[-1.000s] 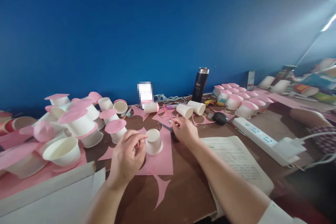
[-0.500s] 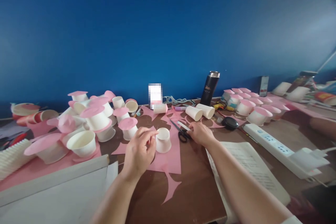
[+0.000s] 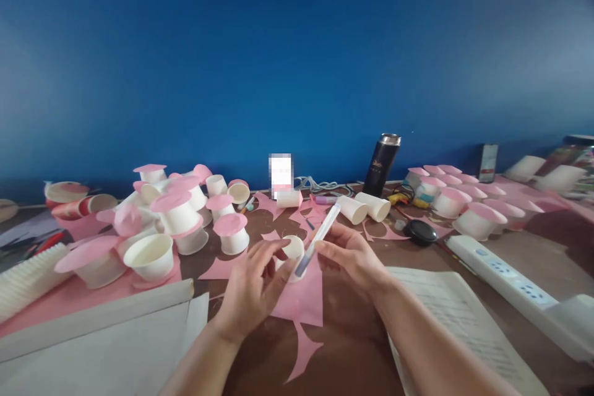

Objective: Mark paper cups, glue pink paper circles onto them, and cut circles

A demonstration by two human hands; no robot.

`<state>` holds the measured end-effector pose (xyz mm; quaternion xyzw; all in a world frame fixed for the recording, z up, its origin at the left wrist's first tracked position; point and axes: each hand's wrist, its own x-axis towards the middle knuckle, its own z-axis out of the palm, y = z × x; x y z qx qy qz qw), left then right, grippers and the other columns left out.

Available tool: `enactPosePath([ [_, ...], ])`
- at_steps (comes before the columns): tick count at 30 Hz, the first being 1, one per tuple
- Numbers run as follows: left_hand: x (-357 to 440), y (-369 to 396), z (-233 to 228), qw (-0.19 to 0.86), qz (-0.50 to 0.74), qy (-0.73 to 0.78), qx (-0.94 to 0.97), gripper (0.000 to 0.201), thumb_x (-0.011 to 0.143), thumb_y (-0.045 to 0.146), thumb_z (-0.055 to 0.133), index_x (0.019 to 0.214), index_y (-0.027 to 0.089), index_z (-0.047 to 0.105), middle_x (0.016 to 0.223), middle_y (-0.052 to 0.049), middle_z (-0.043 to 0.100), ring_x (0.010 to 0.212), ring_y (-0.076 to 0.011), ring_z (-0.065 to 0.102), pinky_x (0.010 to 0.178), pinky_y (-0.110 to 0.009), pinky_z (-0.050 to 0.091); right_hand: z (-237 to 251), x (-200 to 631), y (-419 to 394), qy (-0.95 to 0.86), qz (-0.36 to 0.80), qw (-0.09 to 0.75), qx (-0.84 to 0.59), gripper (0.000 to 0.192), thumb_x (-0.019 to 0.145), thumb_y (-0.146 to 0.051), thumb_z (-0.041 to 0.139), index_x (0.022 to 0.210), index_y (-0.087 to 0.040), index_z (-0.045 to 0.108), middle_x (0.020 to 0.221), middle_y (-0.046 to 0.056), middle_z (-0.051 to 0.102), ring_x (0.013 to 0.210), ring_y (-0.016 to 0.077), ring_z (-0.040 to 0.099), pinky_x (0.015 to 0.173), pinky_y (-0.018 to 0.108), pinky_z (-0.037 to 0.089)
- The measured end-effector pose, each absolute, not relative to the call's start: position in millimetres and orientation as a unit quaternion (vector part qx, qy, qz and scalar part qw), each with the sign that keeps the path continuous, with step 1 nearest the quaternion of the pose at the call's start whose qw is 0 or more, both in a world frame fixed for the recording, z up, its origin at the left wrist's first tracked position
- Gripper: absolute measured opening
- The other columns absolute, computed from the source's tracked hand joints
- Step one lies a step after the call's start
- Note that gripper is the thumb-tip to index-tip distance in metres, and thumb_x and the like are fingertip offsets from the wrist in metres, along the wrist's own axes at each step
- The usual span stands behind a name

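My right hand (image 3: 348,253) is closed on a white pen (image 3: 322,232) with a grey-blue lower end, held slanting between thumb and fingers. That end points down over a white paper cup (image 3: 293,247) standing on a pink paper sheet (image 3: 306,306). My left hand (image 3: 257,278) is beside the cup, fingers curved and apart from the thumb. Its thumb tip reaches close to the pen's lower end; whether they touch I cannot tell. Behind my right hand, only the tip of the scissors (image 3: 310,223) shows.
White cups with pink paper discs (image 3: 231,224) crowd the left; several more (image 3: 480,216) stand at right. Two plain cups (image 3: 353,210) lie near a black flask (image 3: 383,164). A power strip (image 3: 501,272) and a printed booklet (image 3: 445,315) are at right, a white board (image 3: 116,346) at front left.
My right hand has lifted the pen off the table beside the scissors and brought it left over the cup. My left hand has turned, its thumb now toward the pen. The view has shifted slightly.
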<state>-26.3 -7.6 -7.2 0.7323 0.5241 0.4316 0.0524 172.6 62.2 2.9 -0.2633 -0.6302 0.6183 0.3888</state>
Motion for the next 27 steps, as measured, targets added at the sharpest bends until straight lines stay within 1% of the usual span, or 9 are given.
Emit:
enactPosePath([
  [3,-21.9,-9.5,-6.7,0.068,0.366,0.520,0.769,0.019,0.090,0.036,0.052,0.095,0.020,0.060,0.075,0.000,0.062,0.062,-0.0124,0.054,0.058,-0.025,0.040,4.9,166.3,53.8,-0.622,0.642,0.382,-0.237,0.023,0.080,-0.036,0.071,0.095,-0.021,0.063,0.079,0.001,0.063,0.058,0.0090,0.055,0.049,0.021,0.033],
  [6,-20.3,-9.1,-7.7,0.034,0.324,0.535,0.780,0.029,0.094,0.038,0.042,0.075,0.019,0.053,0.067,-0.001,0.059,0.059,-0.0129,0.052,0.054,-0.026,0.034,7.7,162.6,50.0,-0.627,0.640,0.382,-0.227,0.021,0.079,-0.035,0.072,0.092,-0.020,0.065,0.081,0.000,0.062,0.061,0.0087,0.055,0.052,0.022,0.037],
  [9,-20.8,-8.9,-7.9,0.009,0.301,0.544,0.783,0.033,0.096,0.040,0.038,0.073,0.019,0.049,0.066,-0.001,0.059,0.056,-0.0131,0.052,0.051,-0.026,0.031,8.2,159.5,48.0,-0.624,0.636,0.397,-0.222,0.020,0.081,-0.037,0.069,0.091,-0.019,0.068,0.076,-0.001,0.060,0.064,0.0081,0.052,0.057,0.022,0.039],
  [14,-18.4,-8.8,-6.7,0.006,0.277,0.538,0.796,0.038,0.097,0.041,0.028,0.073,0.020,0.048,0.061,-0.001,0.058,0.052,-0.0142,0.051,0.048,-0.027,0.028,2.8,150.8,44.6,-0.587,0.641,0.419,-0.262,0.026,0.082,-0.043,0.066,0.081,-0.018,0.067,0.053,-0.006,0.045,0.045,0.0040,0.036,0.043,0.020,0.025],
  [19,-19.7,-8.1,-5.9,-0.003,0.267,0.550,0.792,0.040,0.098,0.042,0.025,0.073,0.021,0.049,0.061,-0.002,0.058,0.051,-0.0145,0.051,0.048,-0.027,0.027,3.7,159.6,57.3,-0.553,0.654,0.434,-0.280,0.025,0.077,-0.043,0.071,0.080,-0.018,0.068,0.055,-0.004,0.050,0.042,0.0042,0.037,0.038,0.020,0.022],
  [21,-25.8,-7.4,-4.7,-0.002,0.275,0.560,0.782,0.040,0.097,0.043,0.027,0.072,0.021,0.049,0.061,-0.002,0.059,0.051,-0.0141,0.051,0.048,-0.026,0.027,9.2,171.6,69.3,-0.480,0.639,0.542,-0.261,0.024,0.074,-0.042,0.073,0.077,-0.020,0.066,0.048,-0.008,0.040,0.038,0.0032,0.027,0.035,0.020,0.016],
  [23,-34.0,-5.4,-3.6,-0.010,0.302,0.607,0.735,0.042,0.096,0.045,0.028,0.069,0.021,0.048,0.058,-0.001,0.057,0.049,-0.0133,0.050,0.048,-0.026,0.028,14.7,181.4,79.7,-0.425,0.628,0.611,-0.226,0.024,0.076,-0.042,0.072,0.072,-0.020,0.063,0.050,-0.009,0.034,0.038,0.0030,0.019,0.034,0.020,0.016],
  [25,-42.2,-1.9,-3.5,-0.035,0.321,0.678,0.660,0.044,0.095,0.049,0.029,0.067,0.021,0.049,0.057,0.000,0.057,0.050,-0.0137,0.050,0.049,-0.026,0.029,16.2,183.3,84.4,-0.413,0.630,0.619,-0.223,0.020,0.077,-0.038,0.072,0.075,-0.021,0.063,0.053,-0.009,0.034,0.039,0.0029,0.019,0.035,0.019,0.017],
  [27,-48.7,2.7,-5.4,-0.046,0.283,0.732,0.618,0.046,0.093,0.053,0.033,0.066,0.021,0.051,0.057,-0.001,0.058,0.052,-0.0158,0.053,0.048,-0.026,0.027,12.0,177.0,83.3,-0.422,0.639,0.600,-0.232,0.021,0.076,-0.038,0.073,0.078,-0.020,0.063,0.053,-0.008,0.038,0.039,0.0026,0.023,0.036,0.019,0.019],
])
